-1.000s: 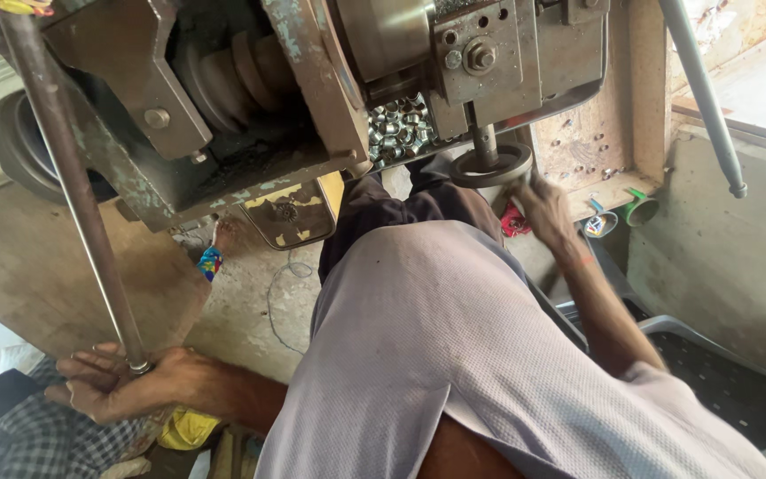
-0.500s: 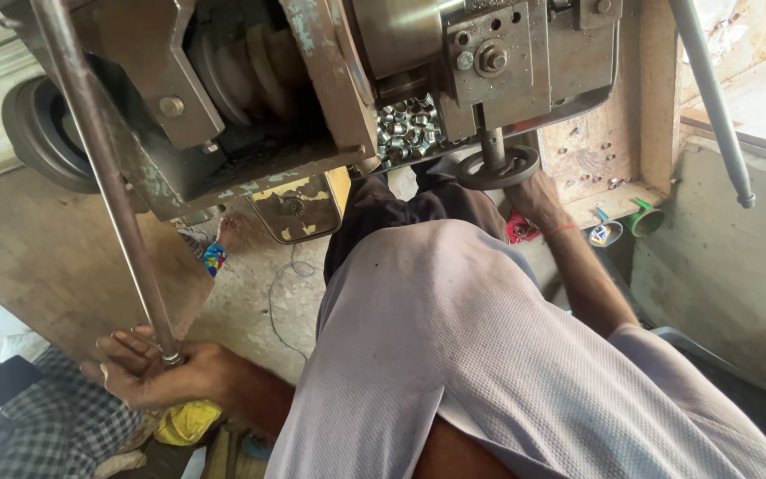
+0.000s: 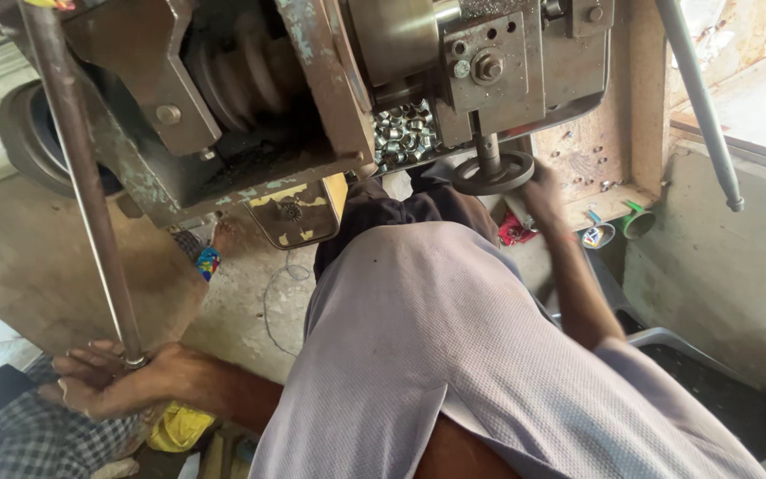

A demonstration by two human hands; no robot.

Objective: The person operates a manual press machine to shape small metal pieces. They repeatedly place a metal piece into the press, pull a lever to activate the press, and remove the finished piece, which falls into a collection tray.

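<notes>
Head view: I look down past my grey shirt (image 3: 454,355), which fills the middle and hides most of the floor under the lathe (image 3: 312,106). My left hand (image 3: 113,381) sits well below the lathe's left end, fingers curled loosely round the bottom end of the long steel rod (image 3: 82,186); the palm cups it rather than clamps it, and the very tip of the rod is lost between the fingers. The rod runs up from there and is cut off at the top edge. My right hand (image 3: 544,188) is up at the handwheel (image 3: 492,173) under the lathe's right end, touching its right rim; the fingers are mostly hidden behind the wheel, so I cannot tell how firmly they close on it. Just left of the wheel, in a recess of the lathe, lies a heap of small bright nuts (image 3: 405,133). A second rod (image 3: 698,98) slants down to the right of the lathe, its upper end out of frame. Below my left hand a checked cloth (image 3: 19,439) and something yellow (image 3: 170,430) show only in part.
</notes>
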